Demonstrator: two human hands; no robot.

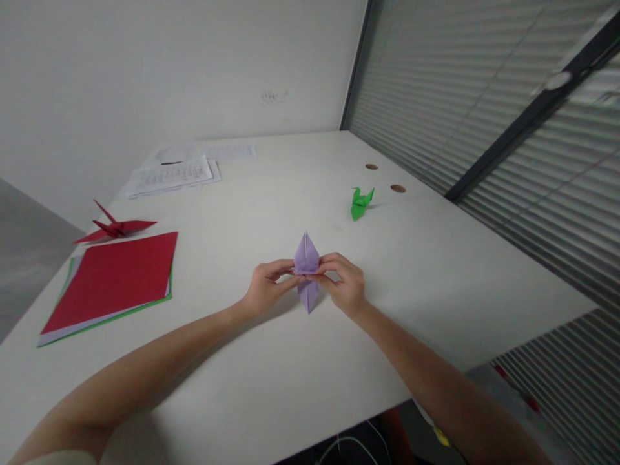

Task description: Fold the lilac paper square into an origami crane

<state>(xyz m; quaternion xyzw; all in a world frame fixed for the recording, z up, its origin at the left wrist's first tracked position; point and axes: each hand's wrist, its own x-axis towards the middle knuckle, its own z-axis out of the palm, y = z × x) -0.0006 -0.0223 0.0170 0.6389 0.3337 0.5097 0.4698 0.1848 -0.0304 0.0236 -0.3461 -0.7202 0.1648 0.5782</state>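
A folded piece of purple origami paper is held between my two hands above the white table. It has one pointed end toward the far side and another toward me, with a crosswise fold at its middle. My left hand pinches the left edge of that fold between thumb and fingers. On the right edge, my right hand does the same, its thumb reaching in to the middle. The fingertips partly cover the paper's centre.
At left lies a stack of coloured square sheets, red on top, with a red paper crane behind it. A green paper crane stands farther right, near two round table holes. Written papers lie at the back left. Blinds line the right side.
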